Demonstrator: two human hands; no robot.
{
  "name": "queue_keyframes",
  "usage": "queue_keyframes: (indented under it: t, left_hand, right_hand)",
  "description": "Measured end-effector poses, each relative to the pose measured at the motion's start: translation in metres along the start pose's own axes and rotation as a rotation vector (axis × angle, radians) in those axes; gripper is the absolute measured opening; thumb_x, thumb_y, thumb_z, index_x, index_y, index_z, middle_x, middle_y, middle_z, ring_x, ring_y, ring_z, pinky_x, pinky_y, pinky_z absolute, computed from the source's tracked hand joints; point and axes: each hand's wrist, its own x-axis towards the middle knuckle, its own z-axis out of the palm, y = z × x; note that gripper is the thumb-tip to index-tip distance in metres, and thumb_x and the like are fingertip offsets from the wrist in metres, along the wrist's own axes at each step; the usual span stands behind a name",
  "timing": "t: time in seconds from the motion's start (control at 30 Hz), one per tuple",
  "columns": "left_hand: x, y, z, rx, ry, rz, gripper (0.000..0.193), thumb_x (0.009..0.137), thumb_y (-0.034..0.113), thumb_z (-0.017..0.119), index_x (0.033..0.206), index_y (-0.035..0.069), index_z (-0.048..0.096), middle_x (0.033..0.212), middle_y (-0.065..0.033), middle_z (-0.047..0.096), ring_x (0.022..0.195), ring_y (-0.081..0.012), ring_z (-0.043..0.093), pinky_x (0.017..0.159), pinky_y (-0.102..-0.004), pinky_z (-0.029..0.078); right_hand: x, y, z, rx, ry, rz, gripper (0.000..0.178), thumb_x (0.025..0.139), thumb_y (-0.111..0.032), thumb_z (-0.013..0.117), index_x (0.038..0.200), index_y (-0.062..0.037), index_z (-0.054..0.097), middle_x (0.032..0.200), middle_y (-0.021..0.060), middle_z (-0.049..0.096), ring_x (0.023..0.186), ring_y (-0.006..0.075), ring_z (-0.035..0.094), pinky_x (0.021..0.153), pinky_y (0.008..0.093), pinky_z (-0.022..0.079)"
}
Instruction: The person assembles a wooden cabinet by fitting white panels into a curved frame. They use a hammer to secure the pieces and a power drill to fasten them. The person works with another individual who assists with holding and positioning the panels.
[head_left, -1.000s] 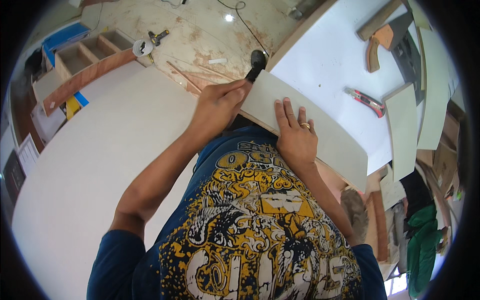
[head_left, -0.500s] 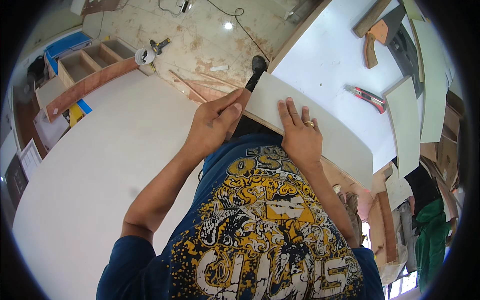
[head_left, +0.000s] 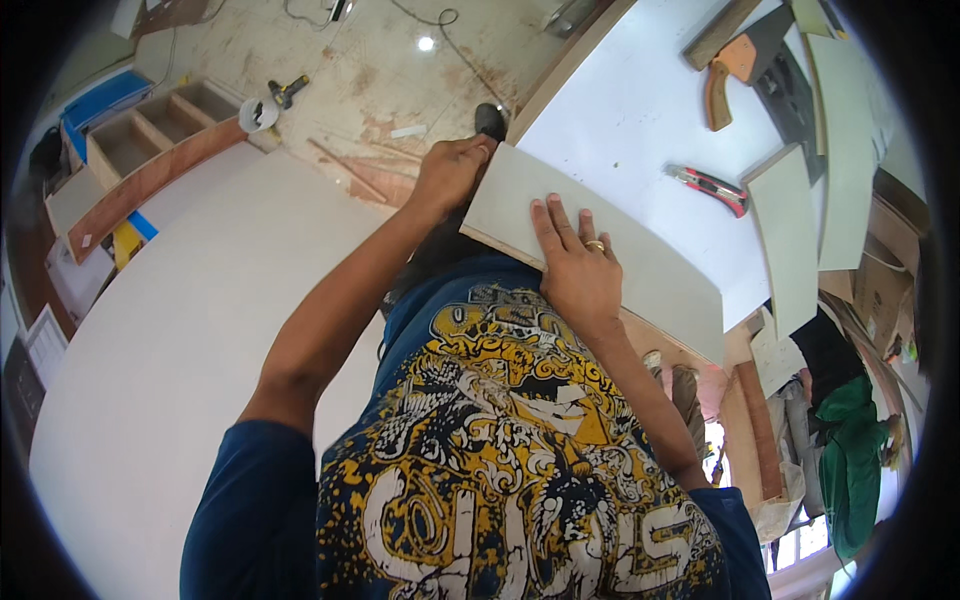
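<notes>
A pale, flat board [head_left: 660, 270] lies across the corner of a white-topped work surface, its near left part jutting toward my body. My right hand [head_left: 582, 265] lies flat on it with fingers stretched out and a ring on one finger. At the board's far left end, my left hand [head_left: 450, 175] is closed against the end edge. What its curled fingers hold, if anything, is hidden. Beyond the right hand, a red and grey utility knife [head_left: 708, 188] lies on the white surface [head_left: 600, 110].
A handsaw [head_left: 735, 75] with a wooden handle lies at the far right, by several pale strips [head_left: 785, 235]. A large white panel [head_left: 180, 350] spans the left. Behind it are a wooden compartment frame [head_left: 150, 140], a white tub [head_left: 258, 115] and a yellow-black drill [head_left: 288, 92].
My left hand has slid away from me along the board's end edge. The right hand stays pressed on the board. The whole view has shifted slightly.
</notes>
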Motion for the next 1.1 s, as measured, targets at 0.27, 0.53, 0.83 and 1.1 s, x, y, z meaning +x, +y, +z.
queue_keyframes:
  t: [0.27, 0.53, 0.83, 1.1]
  left_hand:
    - [-0.054, 0.045, -0.053, -0.21, -0.103, -0.327, 0.052, 0.096, 0.024, 0.057, 0.138, -0.007, 0.054, 0.072, -0.0025, 0.06, 0.051, -0.0081, 0.049, 0.046, -0.0242, 0.037]
    - [-0.109, 0.116, -0.035, 0.06, -0.019, -0.293, 0.051, 0.094, 0.026, 0.057, 0.134, -0.006, 0.058, 0.122, -0.0187, 0.067, 0.11, -0.0192, 0.062, 0.1, -0.0279, 0.043]
    - [0.018, 0.002, -0.004, 0.198, -0.042, -0.029, 0.048, 0.094, 0.025, 0.055, 0.13, -0.006, 0.06, 0.09, -0.0131, 0.069, 0.077, -0.018, 0.063, 0.07, -0.0292, 0.049]
    - [-0.024, 0.052, -0.044, -0.172, -0.086, -0.353, 0.054, 0.094, 0.028, 0.056, 0.138, -0.002, 0.055, 0.061, -0.0002, 0.052, 0.041, -0.0088, 0.04, 0.039, -0.0252, 0.031]
  right_hand:
    - [0.002, 0.003, 0.001, 0.009, -0.022, 0.025, 0.067, 0.083, -0.007, 0.057, 0.149, -0.0164, 0.043, 0.155, 0.0086, 0.044, 0.128, 0.0452, 0.054, 0.104, 0.0596, 0.044]
    - [0.007, 0.009, -0.007, 0.025, -0.065, 0.012, 0.067, 0.084, -0.007, 0.056, 0.149, -0.0164, 0.041, 0.154, 0.0094, 0.045, 0.128, 0.0456, 0.053, 0.104, 0.0592, 0.044]
    - [0.005, 0.007, -0.011, 0.031, -0.053, 0.01, 0.065, 0.085, -0.008, 0.056, 0.148, -0.0161, 0.042, 0.153, 0.0097, 0.046, 0.128, 0.0452, 0.054, 0.103, 0.0582, 0.045]
    - [0.009, 0.01, -0.013, 0.058, -0.045, 0.025, 0.063, 0.085, -0.008, 0.055, 0.147, -0.0146, 0.044, 0.153, 0.0091, 0.046, 0.128, 0.0444, 0.054, 0.103, 0.0582, 0.045]
